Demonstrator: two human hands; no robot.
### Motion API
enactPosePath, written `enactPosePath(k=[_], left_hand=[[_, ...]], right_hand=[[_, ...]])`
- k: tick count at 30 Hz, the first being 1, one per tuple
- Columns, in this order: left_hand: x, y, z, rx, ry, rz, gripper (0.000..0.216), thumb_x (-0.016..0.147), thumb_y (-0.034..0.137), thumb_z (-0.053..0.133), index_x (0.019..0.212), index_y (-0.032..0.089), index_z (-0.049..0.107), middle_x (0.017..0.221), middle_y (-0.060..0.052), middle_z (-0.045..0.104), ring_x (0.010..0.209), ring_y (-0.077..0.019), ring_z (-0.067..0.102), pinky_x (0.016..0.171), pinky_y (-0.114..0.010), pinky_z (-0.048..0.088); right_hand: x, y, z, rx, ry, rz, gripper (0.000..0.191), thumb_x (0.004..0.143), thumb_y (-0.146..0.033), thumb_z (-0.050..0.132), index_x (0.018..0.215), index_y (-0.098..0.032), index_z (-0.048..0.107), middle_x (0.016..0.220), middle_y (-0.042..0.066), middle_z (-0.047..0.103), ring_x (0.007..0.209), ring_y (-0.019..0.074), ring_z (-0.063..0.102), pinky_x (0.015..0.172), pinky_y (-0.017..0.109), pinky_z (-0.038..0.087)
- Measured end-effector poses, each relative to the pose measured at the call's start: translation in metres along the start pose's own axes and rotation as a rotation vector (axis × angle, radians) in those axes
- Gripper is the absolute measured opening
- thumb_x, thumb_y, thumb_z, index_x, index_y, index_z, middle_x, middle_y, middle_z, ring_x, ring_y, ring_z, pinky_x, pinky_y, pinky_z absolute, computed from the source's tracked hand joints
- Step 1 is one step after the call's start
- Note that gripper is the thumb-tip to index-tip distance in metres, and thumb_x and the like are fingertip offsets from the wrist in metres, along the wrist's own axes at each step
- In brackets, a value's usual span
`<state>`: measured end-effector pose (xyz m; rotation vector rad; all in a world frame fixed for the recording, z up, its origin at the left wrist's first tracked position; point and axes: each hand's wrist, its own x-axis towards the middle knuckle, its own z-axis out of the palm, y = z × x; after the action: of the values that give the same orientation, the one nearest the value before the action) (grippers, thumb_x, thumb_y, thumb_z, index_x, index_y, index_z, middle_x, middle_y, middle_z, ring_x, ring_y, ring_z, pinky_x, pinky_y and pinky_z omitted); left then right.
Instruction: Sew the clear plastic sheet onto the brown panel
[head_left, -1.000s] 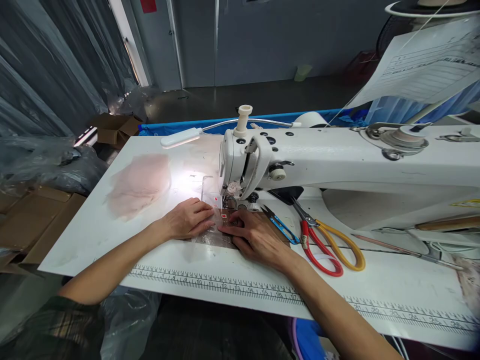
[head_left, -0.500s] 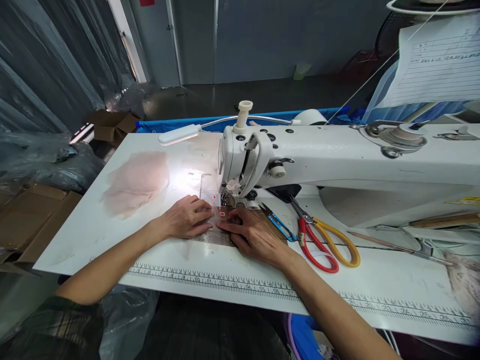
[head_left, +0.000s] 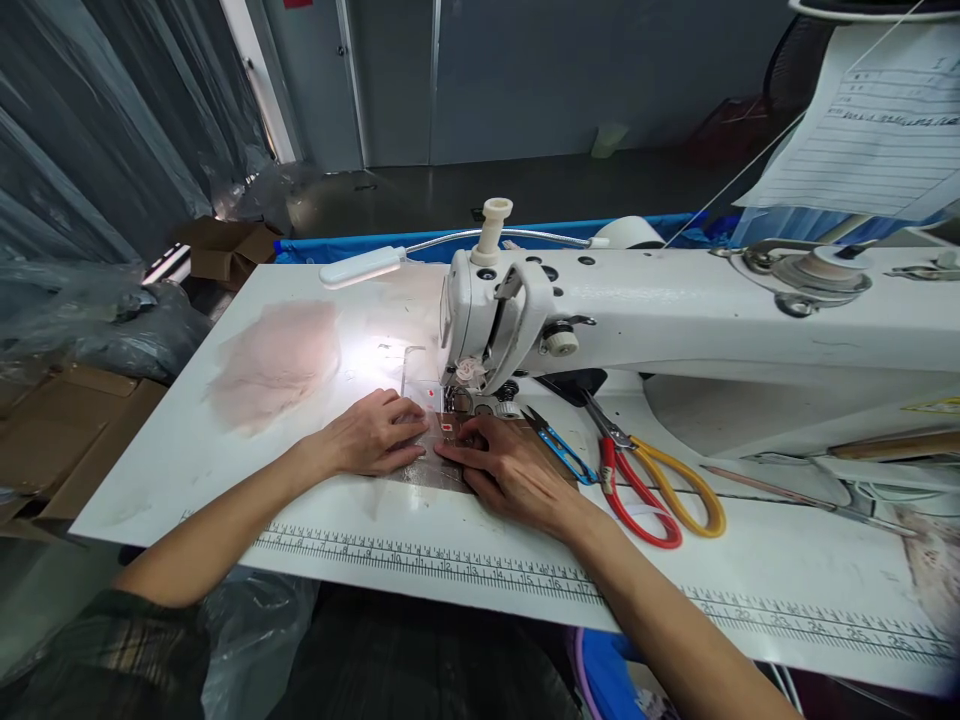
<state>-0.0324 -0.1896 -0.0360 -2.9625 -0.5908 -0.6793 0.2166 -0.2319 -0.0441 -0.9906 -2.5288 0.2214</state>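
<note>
My left hand (head_left: 373, 436) lies flat on the white table, fingers pressed on a thin sheer piece of fabric (head_left: 420, 470) just left of the presser foot (head_left: 452, 402). My right hand (head_left: 510, 468) lies beside it, fingertips pressing the same piece in front of the needle, next to a small red mark. Both hands rest under the head of the white sewing machine (head_left: 637, 310). The machine's lamp (head_left: 361, 267) lights the spot.
A stack of pale pink fabric pieces (head_left: 274, 362) lies at the table's left. Blue thread snips (head_left: 561, 452) and red-and-yellow scissors (head_left: 649, 485) lie right of my right hand. A printed ruler (head_left: 450, 570) runs along the front edge. Cardboard boxes (head_left: 67, 440) stand left.
Both hands stay pressed on the fabric at the presser foot. Only the camera view has shifted slightly.
</note>
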Motion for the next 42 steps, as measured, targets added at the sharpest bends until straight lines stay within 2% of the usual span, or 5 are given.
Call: enactPosePath(k=[9,19,38,42], left_hand=[[-0.0013,0.0014,-0.0014,-0.001,-0.01,-0.03,0.026,0.094,0.031,0.051,0.107,0.012,0.061,0.112,-0.015,0.06,0.087,-0.0217,0.059,0.073,-0.039,0.052],[-0.0008,0.0013,-0.0016,-0.03,0.01,-0.031,0.025,0.094,0.029,0.05,0.105,0.009,0.061,0.1,-0.014,0.064,0.081,-0.0203,0.057,0.073,-0.037,0.054],[-0.0035,0.0015,-0.0041,0.004,-0.045,-0.037,0.027,0.094,0.031,0.049,0.102,0.008,0.062,0.099,-0.014,0.065,0.083,-0.0205,0.057,0.072,-0.034,0.055],[0.0013,0.0081,-0.0008,0.089,-0.074,-0.076,0.038,0.097,0.039,0.042,0.112,0.007,0.058,0.095,-0.014,0.063,0.079,-0.0211,0.055,0.069,-0.036,0.052]], right_hand=[[0.0006,-0.0024,-0.0021,-0.04,-0.033,-0.004,0.036,0.088,-0.018,0.05,0.117,-0.029,0.069,0.107,0.01,0.059,0.095,0.024,0.055,0.08,0.041,0.047],[0.0008,-0.0053,-0.0053,-0.037,0.003,0.001,0.036,0.086,-0.015,0.053,0.115,-0.028,0.07,0.106,0.01,0.06,0.093,0.0227,0.056,0.081,0.039,0.046],[0.0013,-0.005,-0.0033,-0.034,0.018,-0.005,0.035,0.086,-0.016,0.054,0.114,-0.029,0.07,0.105,0.01,0.06,0.093,0.022,0.056,0.081,0.038,0.046],[0.0008,-0.0053,-0.003,-0.043,0.015,-0.006,0.036,0.087,-0.017,0.054,0.116,-0.031,0.069,0.106,0.01,0.06,0.094,0.0222,0.056,0.08,0.039,0.046]])
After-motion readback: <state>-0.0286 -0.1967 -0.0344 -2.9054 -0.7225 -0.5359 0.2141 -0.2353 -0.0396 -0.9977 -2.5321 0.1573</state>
